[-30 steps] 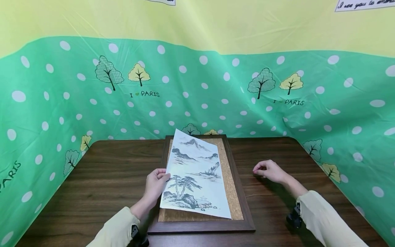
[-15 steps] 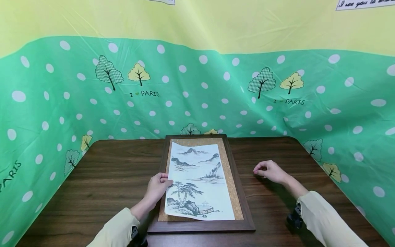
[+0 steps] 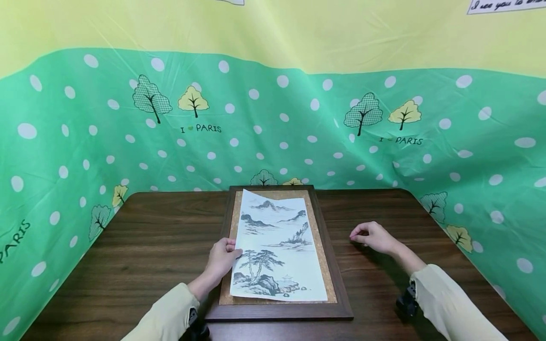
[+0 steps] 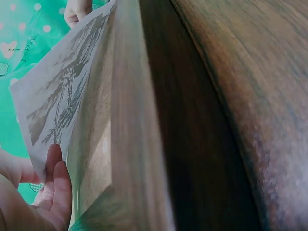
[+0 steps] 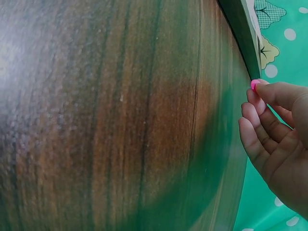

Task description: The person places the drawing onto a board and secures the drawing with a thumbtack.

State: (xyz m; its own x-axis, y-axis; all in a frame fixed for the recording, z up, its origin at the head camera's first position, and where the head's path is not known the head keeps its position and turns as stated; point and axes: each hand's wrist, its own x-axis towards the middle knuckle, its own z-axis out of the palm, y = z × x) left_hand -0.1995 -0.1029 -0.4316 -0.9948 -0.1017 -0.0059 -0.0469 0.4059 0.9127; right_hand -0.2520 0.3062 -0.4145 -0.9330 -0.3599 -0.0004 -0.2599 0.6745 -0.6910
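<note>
My left hand (image 3: pixel 222 258) pinches the left edge of a sheet of paper (image 3: pixel 294 270) printed with an ink landscape. Its thumb is on the printed face. The sheet lies over a framed cork board (image 3: pixel 330 284), its top left corner curling up. In the left wrist view, the paper (image 4: pixel 62 91) stands partly off the cork (image 4: pixel 98 110) along the near side. To the right of the frame, my right hand (image 3: pixel 375 237) is held over the table. In the right wrist view, its thumb and forefinger pinch a small pink push pin (image 5: pixel 253 85), mostly hidden by the fingertips.
The dark wooden table (image 3: pixel 162 227) extends on both sides of the board. Behind it hangs a green and yellow curtain (image 3: pixel 273 118) with printed trees and dots. A black device (image 3: pixel 407 300) sits at my right wrist, and another one (image 3: pixel 196 324) at my left.
My left hand has brought the paper down and to the right over the cork board; it came flatter, then its top left corner lifted a little. My right hand has stayed in place.
</note>
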